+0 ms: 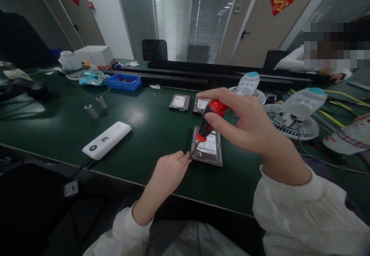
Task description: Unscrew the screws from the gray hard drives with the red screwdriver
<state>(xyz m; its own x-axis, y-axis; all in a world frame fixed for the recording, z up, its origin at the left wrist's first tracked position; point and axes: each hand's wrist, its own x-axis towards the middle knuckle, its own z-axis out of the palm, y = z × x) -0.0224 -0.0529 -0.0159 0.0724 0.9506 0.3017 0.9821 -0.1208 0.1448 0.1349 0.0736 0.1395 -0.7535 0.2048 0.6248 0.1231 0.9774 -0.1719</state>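
My right hand (243, 121) is wrapped around the red and black handle of a screwdriver (206, 122). The screwdriver is tilted, its thin shaft running down to the near left corner of a hard drive (209, 148). That drive lies flat on the green table with its label up. At the same corner, the fingers of my left hand (173, 169) are pressed together by the screwdriver's tip; what they pinch, if anything, is hidden. Beyond lie two more hard drives: one (179, 102) in full view, another (200, 105) partly behind my right hand.
A white power bank (106, 140) and two metal cylinders (96, 106) are on the left. Farther back is a blue tray (124, 82) of small parts. White fans (300, 111) and cables stand at right. Another person's arm (291, 59) rests on the far right.
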